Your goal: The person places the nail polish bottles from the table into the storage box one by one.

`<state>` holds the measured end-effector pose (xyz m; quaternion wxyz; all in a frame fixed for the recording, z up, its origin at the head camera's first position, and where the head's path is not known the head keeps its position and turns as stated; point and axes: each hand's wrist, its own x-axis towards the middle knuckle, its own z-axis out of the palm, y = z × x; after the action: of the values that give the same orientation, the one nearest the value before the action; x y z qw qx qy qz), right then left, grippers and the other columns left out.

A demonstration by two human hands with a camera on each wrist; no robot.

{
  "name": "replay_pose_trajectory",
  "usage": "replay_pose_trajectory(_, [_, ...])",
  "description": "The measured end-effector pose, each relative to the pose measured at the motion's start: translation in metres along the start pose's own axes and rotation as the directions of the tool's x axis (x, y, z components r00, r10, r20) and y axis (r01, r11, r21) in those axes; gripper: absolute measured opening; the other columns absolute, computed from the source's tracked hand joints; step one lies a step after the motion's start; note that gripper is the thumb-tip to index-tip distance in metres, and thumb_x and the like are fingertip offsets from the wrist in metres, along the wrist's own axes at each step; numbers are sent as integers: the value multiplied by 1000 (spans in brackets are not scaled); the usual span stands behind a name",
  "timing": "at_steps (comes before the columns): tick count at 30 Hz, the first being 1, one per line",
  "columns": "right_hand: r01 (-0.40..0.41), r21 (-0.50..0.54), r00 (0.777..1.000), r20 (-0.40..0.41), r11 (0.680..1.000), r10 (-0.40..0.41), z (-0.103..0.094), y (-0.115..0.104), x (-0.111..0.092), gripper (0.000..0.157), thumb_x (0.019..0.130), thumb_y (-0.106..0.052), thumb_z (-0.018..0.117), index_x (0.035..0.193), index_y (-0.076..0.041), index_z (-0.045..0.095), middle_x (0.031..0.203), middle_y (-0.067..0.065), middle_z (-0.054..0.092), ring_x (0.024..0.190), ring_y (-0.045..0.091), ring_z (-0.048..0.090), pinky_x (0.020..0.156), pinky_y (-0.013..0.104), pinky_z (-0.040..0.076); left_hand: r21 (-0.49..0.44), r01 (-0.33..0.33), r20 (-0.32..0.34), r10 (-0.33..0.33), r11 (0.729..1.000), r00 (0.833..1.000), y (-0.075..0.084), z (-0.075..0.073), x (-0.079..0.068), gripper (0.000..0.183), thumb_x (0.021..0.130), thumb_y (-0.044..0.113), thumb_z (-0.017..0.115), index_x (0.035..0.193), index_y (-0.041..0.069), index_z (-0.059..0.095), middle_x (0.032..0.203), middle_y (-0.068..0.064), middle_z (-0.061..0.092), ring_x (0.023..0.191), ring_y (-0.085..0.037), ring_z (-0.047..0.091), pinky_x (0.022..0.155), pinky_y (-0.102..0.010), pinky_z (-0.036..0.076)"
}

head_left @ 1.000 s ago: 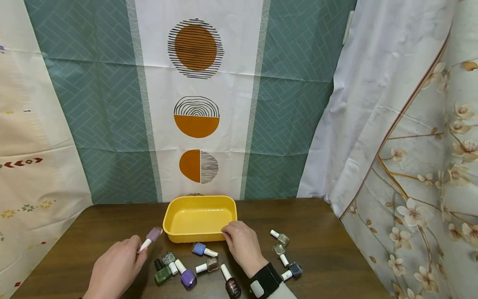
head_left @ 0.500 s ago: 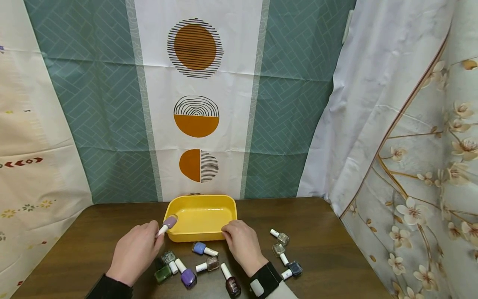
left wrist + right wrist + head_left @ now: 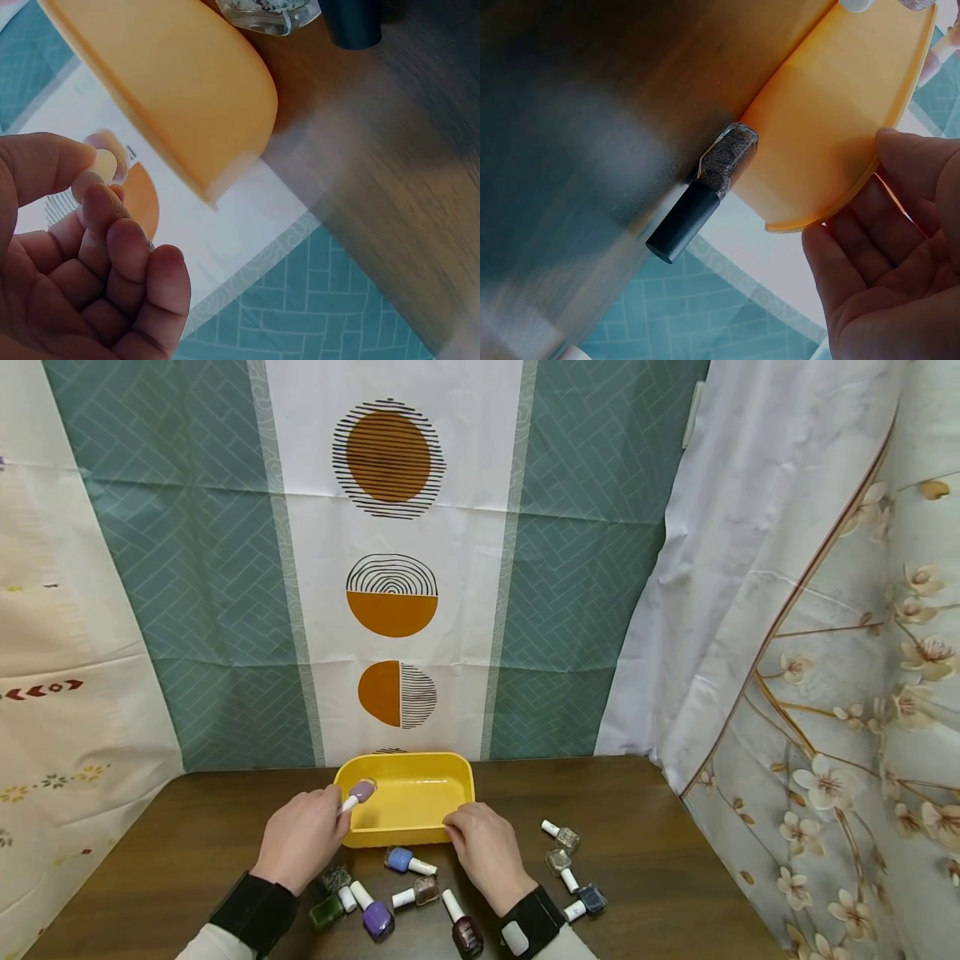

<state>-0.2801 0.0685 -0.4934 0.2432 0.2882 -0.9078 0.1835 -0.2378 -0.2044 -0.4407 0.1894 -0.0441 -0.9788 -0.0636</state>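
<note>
My left hand (image 3: 303,837) pinches a mauve nail polish bottle (image 3: 363,790) by its white cap, with the bottle end pointing away over the left part of a yellow tray (image 3: 465,781). In the left wrist view, thumb and fingertips close on the white cap (image 3: 105,165), which hides most of the bottle. My right hand (image 3: 487,852) holds the tray's front right rim; the right wrist view has the thumb (image 3: 911,161) on one side of the rim and fingers on the other. The tray's visible inside is bare.
In front of the tray lie several bottles, among them a blue one (image 3: 399,859), a purple one (image 3: 378,920) and a dark red one (image 3: 467,935). More lie at the right, including a navy one (image 3: 592,899). A black-capped glitter bottle (image 3: 727,161) is close to the tray wall.
My left hand has carried the mauve nail polish bottle rightward and forward, from left of the tray to over its left side. The right hand stays on the rim.
</note>
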Motion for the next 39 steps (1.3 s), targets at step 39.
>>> replay_pose_trajectory(39, [15,-3,1000,-16,1000,-15,2,0,0,6,90,-25,73,94,-22,76,91,-13,66,90,8,61,79,28,51,107,-12,86,3,994,996,6,33,28,27,89,30,69,82,5,61,60,-1,48,58,-22,45,61,-39,37])
